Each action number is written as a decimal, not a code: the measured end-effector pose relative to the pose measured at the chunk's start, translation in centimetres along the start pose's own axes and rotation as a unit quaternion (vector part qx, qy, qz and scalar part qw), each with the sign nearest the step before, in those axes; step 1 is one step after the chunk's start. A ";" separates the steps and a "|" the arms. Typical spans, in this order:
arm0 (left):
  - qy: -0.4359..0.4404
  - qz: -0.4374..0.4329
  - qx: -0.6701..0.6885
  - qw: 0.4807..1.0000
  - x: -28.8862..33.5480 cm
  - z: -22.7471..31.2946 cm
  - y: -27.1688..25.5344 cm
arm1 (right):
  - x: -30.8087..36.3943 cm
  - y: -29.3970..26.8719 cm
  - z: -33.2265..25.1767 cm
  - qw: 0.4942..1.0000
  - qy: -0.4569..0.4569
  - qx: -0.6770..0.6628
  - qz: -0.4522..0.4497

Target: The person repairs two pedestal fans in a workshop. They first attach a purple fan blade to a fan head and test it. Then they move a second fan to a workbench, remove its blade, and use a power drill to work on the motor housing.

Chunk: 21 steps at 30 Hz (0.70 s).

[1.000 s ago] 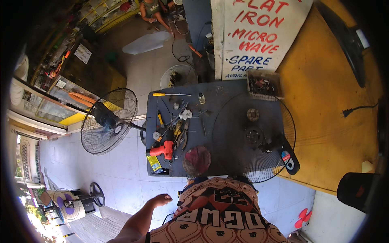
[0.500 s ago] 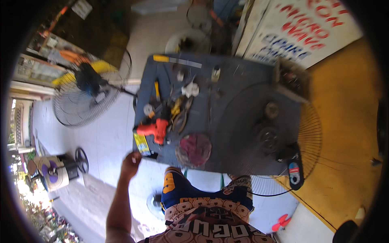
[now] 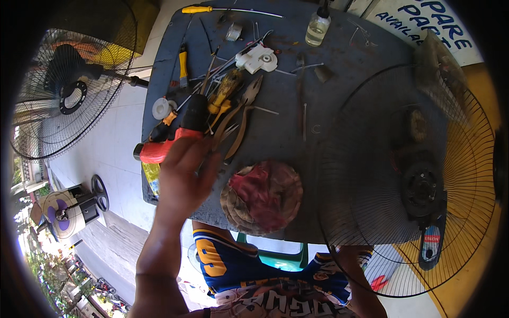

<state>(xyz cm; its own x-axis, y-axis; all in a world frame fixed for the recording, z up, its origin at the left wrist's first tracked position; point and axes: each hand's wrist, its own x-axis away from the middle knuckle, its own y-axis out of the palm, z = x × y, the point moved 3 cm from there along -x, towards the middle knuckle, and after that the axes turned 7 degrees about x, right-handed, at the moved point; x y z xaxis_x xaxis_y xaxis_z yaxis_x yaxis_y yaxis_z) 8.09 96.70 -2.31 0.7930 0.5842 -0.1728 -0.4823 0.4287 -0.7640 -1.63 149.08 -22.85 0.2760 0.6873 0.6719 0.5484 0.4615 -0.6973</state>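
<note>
My left hand (image 3: 186, 172) lies over the rear of a red and black cordless drill (image 3: 156, 152), its fingers curled round the body and the thumb to the right. The drill's black chuck (image 3: 196, 112) points away from me. Next to the drill lie rusty pliers (image 3: 245, 114) and a yellow-handled screwdriver (image 3: 229, 87). Right of my left hand sits a round, stained red and tan cloth (image 3: 262, 197). My right hand (image 3: 348, 256) is low by my thigh at the table's near edge, behind a black wire fan guard (image 3: 339, 249); its fingers are hidden.
A fan motor (image 3: 421, 183) sits inside the guard on the dark table. At the back are a clear oil bottle (image 3: 316, 31), a white plastic gear housing (image 3: 258, 58) and a long yellow-handled screwdriver (image 3: 197, 9). A standing fan (image 3: 71, 95) is at left, a box (image 3: 440, 74) at right.
My left hand has moved from the table's near left corner onto the drill. My view has come closer to the table, and my right forearm now shows.
</note>
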 end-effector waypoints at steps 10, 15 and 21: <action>0.069 -0.026 -0.047 0.996 -1.0 1.4 7.6 | -12.3 16.8 -12.7 0.889 -0.045 -0.238 -0.387; 0.090 0.126 -0.079 0.985 -4.7 -0.4 -0.4 | -11.6 15.8 -11.5 0.884 -0.040 -0.221 -0.410; -0.091 0.186 -0.093 0.974 -4.9 -7.1 -9.9 | -10.9 16.9 -11.5 0.869 -0.044 -0.192 -0.454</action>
<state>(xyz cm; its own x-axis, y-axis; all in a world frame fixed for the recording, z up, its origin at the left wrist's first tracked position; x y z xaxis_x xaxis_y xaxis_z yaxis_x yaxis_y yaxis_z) 11.61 84.77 1.67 0.4894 0.7943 -0.3599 -0.6343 0.0410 -0.7720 13.71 142.91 -39.11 -0.4604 0.1860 0.8680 0.7363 0.6262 0.2563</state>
